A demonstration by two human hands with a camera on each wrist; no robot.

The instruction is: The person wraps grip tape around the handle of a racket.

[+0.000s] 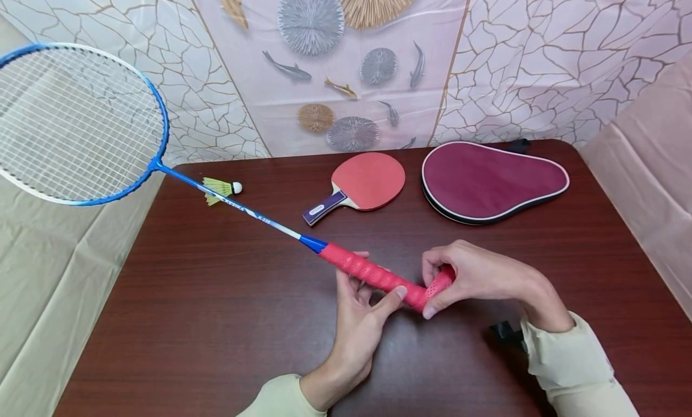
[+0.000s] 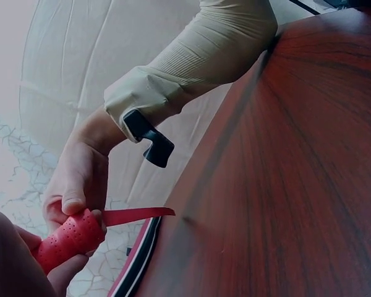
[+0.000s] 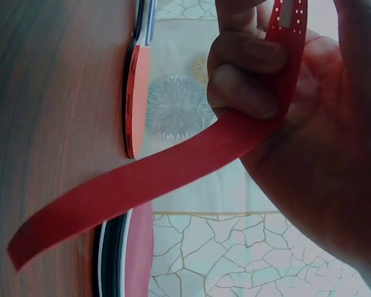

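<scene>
A blue and white badminton racket (image 1: 248, 211) slants across the head view, its strung head raised at the left. Red perforated grip tape (image 1: 373, 273) winds around its handle. From below, my left hand (image 1: 359, 327) holds the handle, thumb on the near side and fingers behind. At the butt end, my right hand (image 1: 481, 273) pinches the loose part of the tape between thumb and fingers. In the right wrist view, the tape's free tail (image 3: 154, 161) hangs out past the curled fingers of that hand. The left wrist view shows the tail (image 2: 136, 215) sticking out beside the butt.
A yellow shuttlecock (image 1: 218, 189) lies on the brown table (image 1: 216, 321) behind the racket shaft. Farther back are a red table tennis bat (image 1: 369, 179) and a maroon bat case (image 1: 492, 179). A patterned cloth (image 1: 346, 62) hangs behind the table. A black clip (image 2: 149, 139) sits at the right sleeve.
</scene>
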